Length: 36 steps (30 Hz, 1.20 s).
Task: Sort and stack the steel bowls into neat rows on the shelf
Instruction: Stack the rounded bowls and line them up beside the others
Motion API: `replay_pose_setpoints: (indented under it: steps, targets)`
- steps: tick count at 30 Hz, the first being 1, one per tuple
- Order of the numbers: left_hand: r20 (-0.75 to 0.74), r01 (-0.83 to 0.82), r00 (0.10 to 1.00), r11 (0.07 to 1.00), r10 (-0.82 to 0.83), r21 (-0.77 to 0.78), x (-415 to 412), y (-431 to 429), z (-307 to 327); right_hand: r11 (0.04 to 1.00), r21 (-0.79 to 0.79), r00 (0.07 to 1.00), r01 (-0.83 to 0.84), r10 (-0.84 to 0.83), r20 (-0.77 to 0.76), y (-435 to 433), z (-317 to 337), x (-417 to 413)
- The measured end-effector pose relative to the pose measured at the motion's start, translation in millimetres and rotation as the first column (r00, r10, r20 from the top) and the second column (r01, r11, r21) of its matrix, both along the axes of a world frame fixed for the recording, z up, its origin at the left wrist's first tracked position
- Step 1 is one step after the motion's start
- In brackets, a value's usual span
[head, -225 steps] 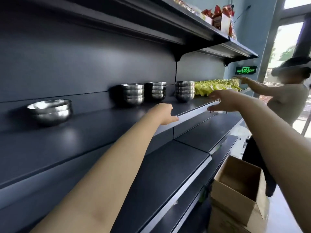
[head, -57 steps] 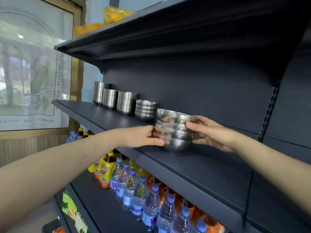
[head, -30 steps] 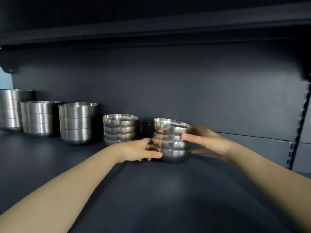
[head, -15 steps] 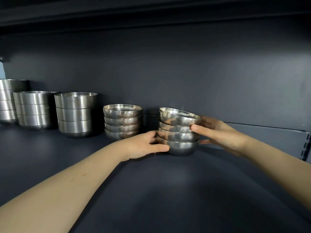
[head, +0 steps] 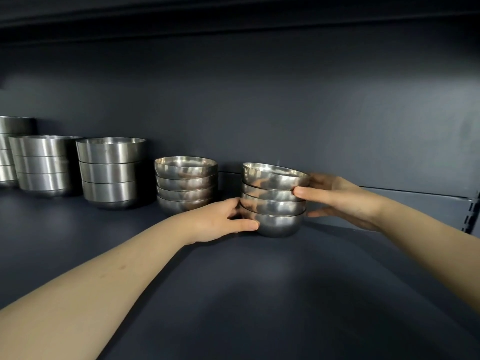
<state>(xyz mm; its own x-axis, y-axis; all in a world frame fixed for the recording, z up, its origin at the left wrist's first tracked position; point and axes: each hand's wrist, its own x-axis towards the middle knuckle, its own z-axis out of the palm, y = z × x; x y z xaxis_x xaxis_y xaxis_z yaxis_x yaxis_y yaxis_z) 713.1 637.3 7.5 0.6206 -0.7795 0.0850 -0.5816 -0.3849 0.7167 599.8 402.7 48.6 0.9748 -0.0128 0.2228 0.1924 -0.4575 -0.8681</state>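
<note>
Hands are cupping the stack of four bowls [head: 274,200] on the shelf [head: 259,294]: left hand [head: 223,222] low, right hand [head: 337,197] higher. Top bowl is seemingly tilting; next, levelling and aligning beside the neighbouring stack [head: 185,184].

Shop display shelving, dark metal gondola shelf [head: 259,294], slotted upright [head: 471,214], rows of stacked steel bowls [head: 185,187]

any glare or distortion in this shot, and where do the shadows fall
Head view: bright highlights glint on the rims of the held bowl stack and the round stack beside it; a soft dark shadow pools on the shelf below the arms; wide-angle bending curves the shelf; the left hand and right hand look sharp.
</note>
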Motion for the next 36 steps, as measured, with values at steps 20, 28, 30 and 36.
replay_pose_setpoints:
  steps: [20,28,30,36]
  targets:
    - [0.038,-0.038,0.999,0.993,0.034,0.110,1.0,-0.5,3.6,0.993,-0.023,0.993,0.112,-0.111,0.037,1.4,11.2,2.4]
    - [0.143,-0.234,0.971,0.868,0.190,0.438,-25.7,4.4,41.5,0.904,-0.383,0.968,0.191,-0.237,-0.078,-11.2,36.6,-36.4]
    - [0.211,-0.267,0.961,0.810,0.181,0.522,-43.4,6.0,57.2,0.823,-0.540,0.956,0.176,-0.273,-0.104,-13.9,48.3,-56.2]
    - [0.334,-0.268,0.938,0.807,0.093,0.526,-128.1,-7.0,103.1,0.607,-0.788,0.926,0.105,-0.348,-0.145,-17.4,88.4,-148.0]
